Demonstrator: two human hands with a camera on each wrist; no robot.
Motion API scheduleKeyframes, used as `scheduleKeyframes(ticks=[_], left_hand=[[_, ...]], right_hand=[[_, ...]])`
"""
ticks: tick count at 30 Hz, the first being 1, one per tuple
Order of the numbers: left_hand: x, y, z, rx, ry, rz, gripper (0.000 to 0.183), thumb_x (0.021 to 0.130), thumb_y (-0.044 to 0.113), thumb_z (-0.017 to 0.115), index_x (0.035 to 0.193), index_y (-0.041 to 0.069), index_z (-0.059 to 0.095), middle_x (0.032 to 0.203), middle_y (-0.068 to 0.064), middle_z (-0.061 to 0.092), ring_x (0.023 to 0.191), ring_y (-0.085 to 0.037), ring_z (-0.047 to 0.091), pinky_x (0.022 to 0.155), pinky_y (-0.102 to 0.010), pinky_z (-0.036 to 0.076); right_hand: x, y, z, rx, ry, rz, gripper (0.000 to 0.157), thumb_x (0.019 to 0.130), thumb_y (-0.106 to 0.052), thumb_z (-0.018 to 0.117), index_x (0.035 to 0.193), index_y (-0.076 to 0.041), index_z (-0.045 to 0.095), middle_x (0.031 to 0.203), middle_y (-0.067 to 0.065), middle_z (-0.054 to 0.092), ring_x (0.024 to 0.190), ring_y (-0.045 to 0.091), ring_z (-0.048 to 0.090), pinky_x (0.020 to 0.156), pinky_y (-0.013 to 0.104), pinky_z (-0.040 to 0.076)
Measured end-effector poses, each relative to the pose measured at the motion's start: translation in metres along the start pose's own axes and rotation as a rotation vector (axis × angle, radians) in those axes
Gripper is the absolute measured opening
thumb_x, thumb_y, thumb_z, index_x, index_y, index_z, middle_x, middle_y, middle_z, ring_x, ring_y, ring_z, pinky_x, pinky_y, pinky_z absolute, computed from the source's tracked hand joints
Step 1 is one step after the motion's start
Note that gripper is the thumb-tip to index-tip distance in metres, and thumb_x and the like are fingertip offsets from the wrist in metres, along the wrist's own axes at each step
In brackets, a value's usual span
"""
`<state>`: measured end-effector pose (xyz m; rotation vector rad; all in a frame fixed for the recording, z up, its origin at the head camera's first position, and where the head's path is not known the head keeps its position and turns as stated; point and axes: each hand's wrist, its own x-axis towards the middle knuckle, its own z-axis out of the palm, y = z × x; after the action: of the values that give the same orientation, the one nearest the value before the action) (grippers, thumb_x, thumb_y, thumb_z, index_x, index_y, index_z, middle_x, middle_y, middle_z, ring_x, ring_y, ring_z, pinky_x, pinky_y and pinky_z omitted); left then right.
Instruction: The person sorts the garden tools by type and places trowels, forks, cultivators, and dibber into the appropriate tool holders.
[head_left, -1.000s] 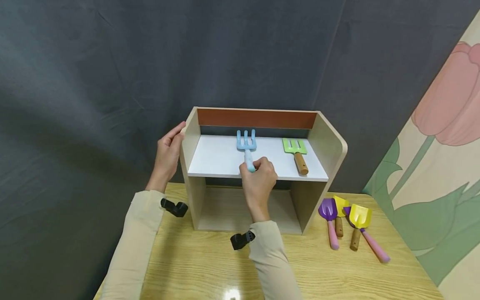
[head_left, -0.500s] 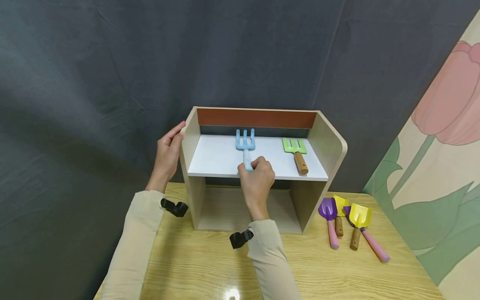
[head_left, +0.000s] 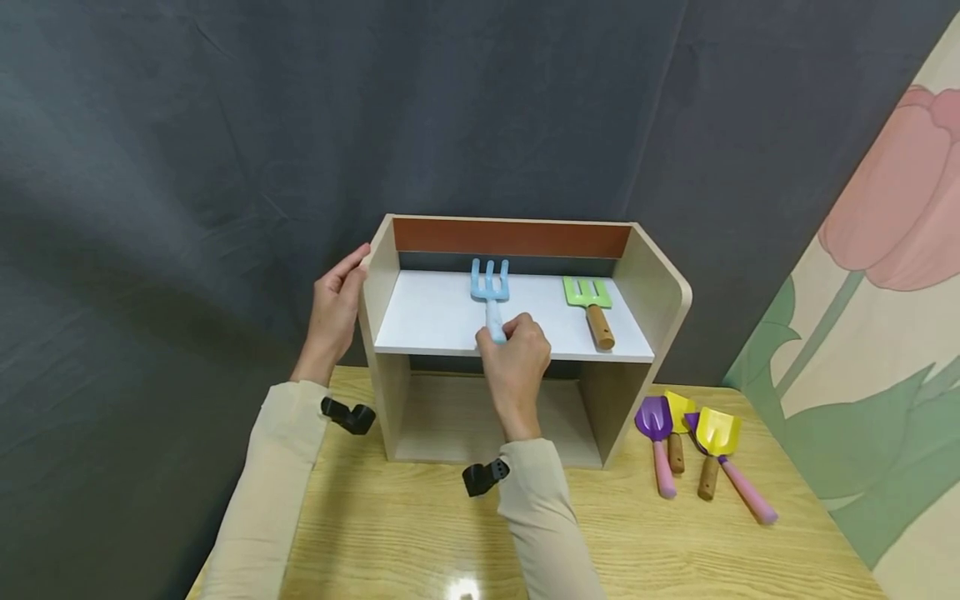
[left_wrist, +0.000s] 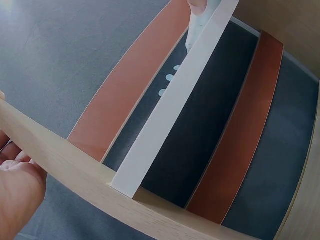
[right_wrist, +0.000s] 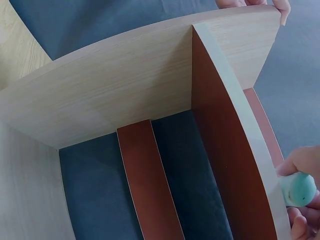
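Thumb and bent fingers of the right hand (head_left: 517, 362) pinch the blue fork (head_left: 491, 290) by its handle, at the front edge of the white board (head_left: 431, 312) in the shelf (head_left: 662, 287). The fork's three tines point to the back, and in the head view they overlap the dark gap behind the board; whether they touch the board I cannot tell. The right wrist view shows the rounded handle end between thumb and fingers, beside the board's edge. The left hand (head_left: 336, 312) holds the shelf's left side near its upper front, fingertips on the edge and palm outside. To the right of the blue fork, and apart from it, the green fork (head_left: 588, 293) lies on the same board, its wooden handle toward the front. A brown bar (head_left: 510, 237) crosses the top at the back. The shelf stands on a table (head_left: 405, 533); right of it lie a purple spade (head_left: 654, 417) with a pink handle, two yellow spades (head_left: 717, 432) with wooden handles, and a second purple spade (head_left: 752, 493) partly under the front yellow one. A dark curtain (head_left: 480, 100) hangs behind, and a painted tulip (head_left: 892, 192) shows at the right.
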<state>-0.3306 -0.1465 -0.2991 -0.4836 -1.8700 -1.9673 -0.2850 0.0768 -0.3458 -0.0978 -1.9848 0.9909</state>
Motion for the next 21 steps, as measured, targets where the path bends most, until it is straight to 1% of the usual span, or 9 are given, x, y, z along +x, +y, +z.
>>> scheduleKeyframes(ticks=[7,13,21], left_hand=[[0.0001,0.0004,0.0007,0.002,-0.002,0.005,0.046,0.102,0.017,0.046,0.144,-0.001,0.044,0.148,-0.011,0.043,0.135,-0.023,0.039,0.11,-0.041,0.029],[0.0004,-0.0003,0.0,0.006,-0.001,-0.002,0.045,0.102,0.017,0.047,0.144,0.0,0.044,0.148,-0.01,0.043,0.135,-0.023,0.038,0.11,-0.04,0.029],[-0.0002,-0.0013,-0.0001,0.009,-0.004,0.002,0.045,0.102,0.018,0.046,0.144,0.0,0.044,0.148,-0.01,0.043,0.135,-0.024,0.039,0.11,-0.042,0.029]], right_hand=[[0.0004,-0.0005,-0.0005,-0.003,-0.002,-0.006,0.02,0.071,-0.011,0.076,0.069,-0.001,0.058,0.062,0.009,0.055,0.058,0.028,0.054,0.056,0.043,0.045],[0.001,0.0,-0.0016,0.002,-0.007,-0.001,0.022,0.071,-0.013,0.077,0.069,-0.001,0.058,0.061,0.008,0.054,0.058,0.028,0.053,0.056,0.043,0.045],[0.0009,0.0022,-0.0016,0.004,0.007,-0.005,0.022,0.071,-0.014,0.077,0.072,0.0,0.06,0.064,0.009,0.056,0.059,0.028,0.054,0.056,0.042,0.045]])
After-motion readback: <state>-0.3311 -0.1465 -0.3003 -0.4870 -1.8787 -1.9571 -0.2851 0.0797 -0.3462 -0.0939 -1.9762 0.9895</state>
